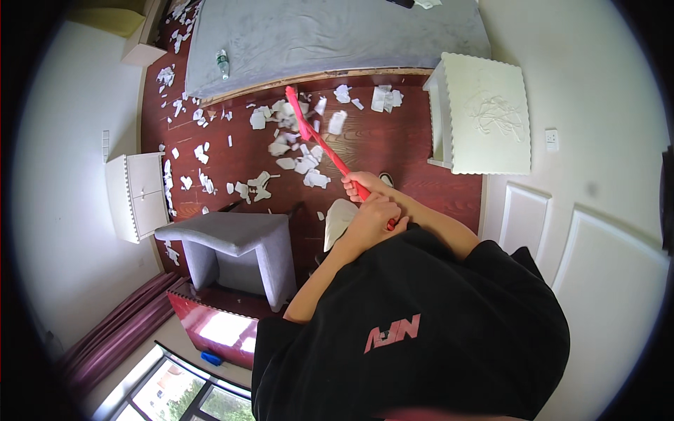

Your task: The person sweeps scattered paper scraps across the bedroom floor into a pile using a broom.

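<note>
Both of my hands are wrapped round the red handle of a broom (328,152). My left hand (380,216) grips it near its upper end, close to my black shirt. Farther down the handle, my right hand (360,186) is closed round it. The handle slants away to the far left, and the pinkish-red head (298,116), seen edge-on, is down among torn white paper scraps (306,163) on the dark red wood floor (393,140). Some scraps around the head look blurred.
A grey bed (316,42) with a plastic bottle (222,64) on it spans the far side. A white nightstand (489,105) stands right, and a white cabinet (133,196) left. A grey chair (242,242) is near left. More scraps (203,181) litter the left floor.
</note>
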A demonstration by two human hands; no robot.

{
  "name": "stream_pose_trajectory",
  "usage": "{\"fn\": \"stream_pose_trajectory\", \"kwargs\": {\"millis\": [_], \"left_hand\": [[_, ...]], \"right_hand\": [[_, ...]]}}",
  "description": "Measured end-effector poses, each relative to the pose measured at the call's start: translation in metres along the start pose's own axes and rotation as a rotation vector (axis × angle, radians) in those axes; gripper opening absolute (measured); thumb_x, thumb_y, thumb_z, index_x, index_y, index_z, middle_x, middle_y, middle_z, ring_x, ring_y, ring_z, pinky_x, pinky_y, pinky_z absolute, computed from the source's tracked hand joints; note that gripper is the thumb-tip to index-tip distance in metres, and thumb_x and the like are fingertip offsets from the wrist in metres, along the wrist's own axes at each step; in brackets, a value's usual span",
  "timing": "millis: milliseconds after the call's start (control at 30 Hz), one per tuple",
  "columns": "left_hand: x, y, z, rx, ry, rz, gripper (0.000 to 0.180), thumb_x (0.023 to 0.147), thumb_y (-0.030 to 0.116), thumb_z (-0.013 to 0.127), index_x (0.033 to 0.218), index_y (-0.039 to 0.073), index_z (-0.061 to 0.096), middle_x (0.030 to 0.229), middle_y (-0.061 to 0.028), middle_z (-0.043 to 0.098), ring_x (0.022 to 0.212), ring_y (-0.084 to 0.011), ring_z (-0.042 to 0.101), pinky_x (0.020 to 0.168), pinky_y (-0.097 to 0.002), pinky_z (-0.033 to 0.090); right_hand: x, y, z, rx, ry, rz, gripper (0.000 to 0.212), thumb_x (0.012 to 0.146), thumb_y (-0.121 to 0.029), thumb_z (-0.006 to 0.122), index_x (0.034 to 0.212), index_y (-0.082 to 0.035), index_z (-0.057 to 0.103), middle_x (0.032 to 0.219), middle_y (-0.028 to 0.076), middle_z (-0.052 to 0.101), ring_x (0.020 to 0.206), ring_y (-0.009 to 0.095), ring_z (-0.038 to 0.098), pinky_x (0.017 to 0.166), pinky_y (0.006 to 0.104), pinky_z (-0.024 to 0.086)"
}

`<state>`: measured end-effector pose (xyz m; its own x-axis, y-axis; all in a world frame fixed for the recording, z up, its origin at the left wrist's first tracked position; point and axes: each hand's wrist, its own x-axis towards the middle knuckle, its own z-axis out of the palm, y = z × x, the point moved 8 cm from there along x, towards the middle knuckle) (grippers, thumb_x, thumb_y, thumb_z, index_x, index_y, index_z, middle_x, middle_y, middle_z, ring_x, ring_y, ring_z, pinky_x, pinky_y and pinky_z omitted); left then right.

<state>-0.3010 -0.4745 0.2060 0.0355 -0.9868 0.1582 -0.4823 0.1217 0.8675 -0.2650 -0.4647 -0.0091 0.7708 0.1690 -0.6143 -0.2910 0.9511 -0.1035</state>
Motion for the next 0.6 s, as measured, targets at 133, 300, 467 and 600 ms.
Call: {"fn": "stream_pose_trajectory", "kwargs": {"millis": [133, 300, 467, 600], "left_hand": [[0.023, 0.012, 0.007, -0.009, 0.029, 0.118, 0.030, 0.070, 0.003, 0.070, 0.058, 0.006, 0.042, 0.057, -0.0077, 0.042, 0.058, -0.0270, 0.045, 0.057, -0.0374, 0.037], [0.050, 0.002, -0.002, -0.165, 0.163, 0.142, 0.029, 0.069, -0.001, 0.067, 0.057, 0.004, 0.042, 0.057, -0.0070, 0.042, 0.055, -0.0260, 0.043, 0.054, -0.0353, 0.035], [0.078, -0.049, -0.015, -0.364, 0.306, -0.061, 0.023, 0.073, -0.004, 0.060, 0.058, -0.001, 0.043, 0.059, -0.0086, 0.047, 0.058, -0.0218, 0.048, 0.058, -0.0326, 0.039], [0.098, -0.079, -0.031, -0.513, 0.362, -0.056, 0.030, 0.076, 0.000, 0.063, 0.056, 0.001, 0.042, 0.055, -0.0083, 0.043, 0.053, -0.0224, 0.043, 0.053, -0.0339, 0.033]], "right_hand": [[-0.044, -0.032, 0.006, 0.038, 0.085, -0.036, 0.018, 0.087, -0.016, 0.060, 0.075, -0.013, 0.047, 0.065, -0.004, 0.047, 0.055, 0.009, 0.046, 0.049, 0.0252, 0.039], [-0.063, -0.069, -0.042, 0.024, 0.275, -0.149, 0.013, 0.085, -0.015, 0.060, 0.076, -0.009, 0.052, 0.066, 0.001, 0.052, 0.058, 0.012, 0.049, 0.054, 0.0269, 0.042], [-0.051, -0.112, -0.069, 0.040, 0.385, -0.294, 0.013, 0.082, -0.015, 0.061, 0.073, -0.008, 0.054, 0.066, 0.002, 0.053, 0.059, 0.013, 0.050, 0.056, 0.0287, 0.042], [-0.059, -0.131, -0.059, 0.028, 0.420, -0.343, 0.015, 0.081, -0.017, 0.062, 0.072, -0.008, 0.054, 0.065, 0.002, 0.052, 0.061, 0.014, 0.051, 0.057, 0.0303, 0.042]]}}
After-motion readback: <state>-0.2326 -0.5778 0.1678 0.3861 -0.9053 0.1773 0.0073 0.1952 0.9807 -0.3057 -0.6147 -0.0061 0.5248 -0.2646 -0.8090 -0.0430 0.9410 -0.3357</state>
